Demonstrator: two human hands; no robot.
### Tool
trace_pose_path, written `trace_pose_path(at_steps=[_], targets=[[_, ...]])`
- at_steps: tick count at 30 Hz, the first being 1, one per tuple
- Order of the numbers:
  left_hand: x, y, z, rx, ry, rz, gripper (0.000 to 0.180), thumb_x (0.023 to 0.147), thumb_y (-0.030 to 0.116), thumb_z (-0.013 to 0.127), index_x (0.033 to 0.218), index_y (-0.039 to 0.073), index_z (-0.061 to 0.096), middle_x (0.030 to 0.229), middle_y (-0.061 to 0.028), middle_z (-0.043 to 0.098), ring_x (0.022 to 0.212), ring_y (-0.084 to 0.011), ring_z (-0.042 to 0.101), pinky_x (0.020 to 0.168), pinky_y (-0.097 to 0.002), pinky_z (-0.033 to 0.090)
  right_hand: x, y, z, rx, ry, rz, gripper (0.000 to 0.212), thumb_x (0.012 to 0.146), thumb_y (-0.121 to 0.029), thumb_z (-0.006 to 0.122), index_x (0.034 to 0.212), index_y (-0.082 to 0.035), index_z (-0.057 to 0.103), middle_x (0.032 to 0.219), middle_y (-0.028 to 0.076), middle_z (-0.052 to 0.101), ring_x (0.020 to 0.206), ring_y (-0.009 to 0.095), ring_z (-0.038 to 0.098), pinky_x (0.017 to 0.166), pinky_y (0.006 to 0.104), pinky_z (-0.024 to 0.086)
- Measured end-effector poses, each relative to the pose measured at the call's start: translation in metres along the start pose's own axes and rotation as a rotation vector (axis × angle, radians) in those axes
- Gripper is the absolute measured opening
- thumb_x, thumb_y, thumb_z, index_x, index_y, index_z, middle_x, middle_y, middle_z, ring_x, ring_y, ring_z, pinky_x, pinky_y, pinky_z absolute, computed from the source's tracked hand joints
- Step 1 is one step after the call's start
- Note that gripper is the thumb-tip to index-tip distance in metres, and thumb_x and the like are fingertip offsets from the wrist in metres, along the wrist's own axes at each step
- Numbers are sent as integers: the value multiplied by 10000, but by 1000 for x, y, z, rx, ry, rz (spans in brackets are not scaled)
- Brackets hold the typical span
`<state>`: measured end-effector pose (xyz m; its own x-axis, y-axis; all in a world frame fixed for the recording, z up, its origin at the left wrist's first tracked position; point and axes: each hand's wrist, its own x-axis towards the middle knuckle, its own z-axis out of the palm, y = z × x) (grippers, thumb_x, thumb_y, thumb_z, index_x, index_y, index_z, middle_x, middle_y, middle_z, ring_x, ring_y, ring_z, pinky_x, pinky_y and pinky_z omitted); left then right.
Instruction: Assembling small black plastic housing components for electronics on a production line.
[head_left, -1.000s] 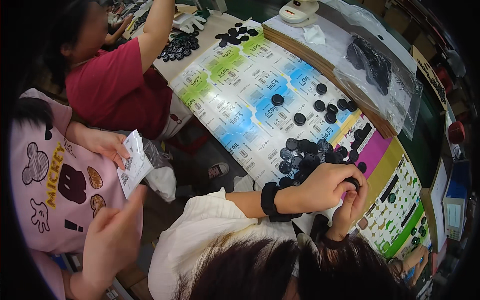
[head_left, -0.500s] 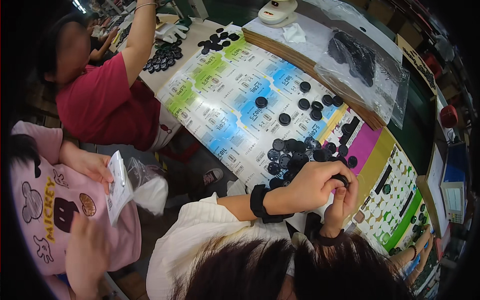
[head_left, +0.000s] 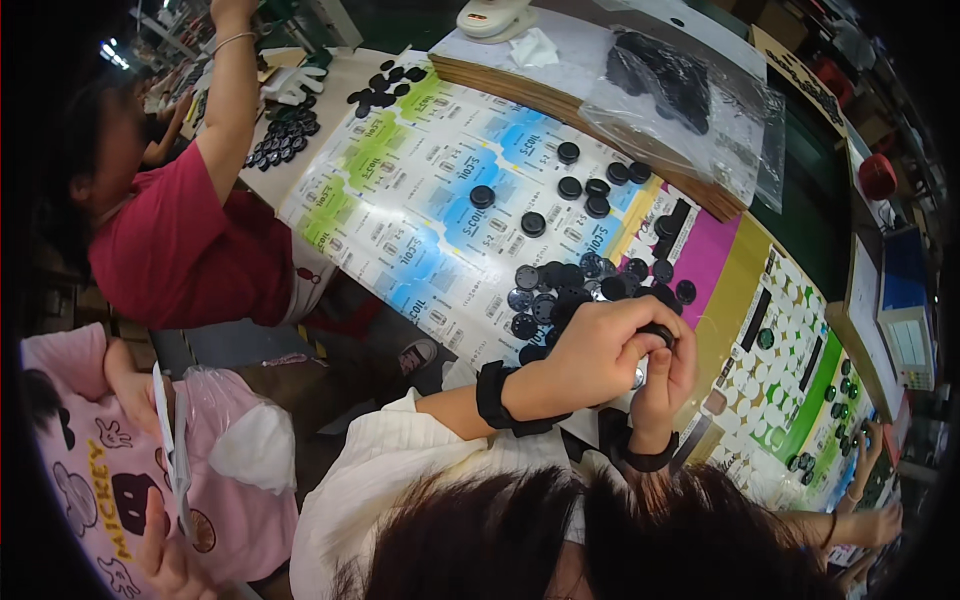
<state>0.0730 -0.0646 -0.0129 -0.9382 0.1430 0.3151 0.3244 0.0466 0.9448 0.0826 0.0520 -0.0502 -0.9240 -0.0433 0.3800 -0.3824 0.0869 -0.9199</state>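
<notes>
My left hand (head_left: 598,345), above a black wristband, and my right hand (head_left: 668,385) are closed together over the table. Between their fingers is a small black round cap (head_left: 657,332), mostly covered by the fingers. A heap of black discs (head_left: 545,290), some with small holes and some shiny, lies beside and partly beneath my left hand. Beyond the heap, several black round caps stand apart on the printed sheet (head_left: 430,250), among them one cap (head_left: 482,197) on a blue patch.
A thick board (head_left: 590,95) carries a clear bag of black parts (head_left: 660,85). At left are a person in red (head_left: 190,240) and a person in pink holding a white packet (head_left: 172,450). Another person's hand (head_left: 875,522) shows at far right beside green-tinted discs (head_left: 845,410).
The whole view has shifted, so the table sits further left. My hands stay together on the cap. The person in pink has turned the packet edge-on and drawn it closer.
</notes>
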Motion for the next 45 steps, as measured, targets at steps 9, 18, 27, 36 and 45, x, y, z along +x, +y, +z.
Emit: trace_pose_path(at_steps=[9,18,27,36,45], targets=[[4,-8,-3,-90,29,-132,162,747,-44,458,886,-8,535,786,-99,585,687,-159,577,616,-239,443,8,1,6,-145,-18,-40,378,869,-249,449,1083,62,449,952,156,558,819,196,560,719,276,432],[3,-11,-14,-14,-62,-121,163,804,-6,441,935,4,536,824,-53,576,716,-103,552,644,-217,442,12,-11,-2,-206,-103,20,277,772,-39,542,1038,24,497,865,139,596,736,190,596,657,271,456],[-12,-58,-125,874,117,-173,315,750,-89,403,1029,5,516,1029,-200,512,889,-355,515,751,-369,422,14,-7,-78,-474,69,216,219,786,-68,551,1000,-20,553,838,102,607,692,149,581,631,254,446],[-22,-84,-133,1224,-82,-154,417,712,-1,559,1120,11,479,1120,-248,455,1008,-339,475,847,-357,410,24,10,-68,-735,-197,86,194,720,-78,594,910,-53,568,815,98,569,664,245,575,587,317,448],[-7,-78,-152,1007,-37,-391,309,657,43,658,935,35,522,843,-102,559,615,-196,503,573,-296,428,49,48,-39,-825,-493,-100,305,644,14,602,933,-74,557,897,72,522,805,263,547,669,334,455]])
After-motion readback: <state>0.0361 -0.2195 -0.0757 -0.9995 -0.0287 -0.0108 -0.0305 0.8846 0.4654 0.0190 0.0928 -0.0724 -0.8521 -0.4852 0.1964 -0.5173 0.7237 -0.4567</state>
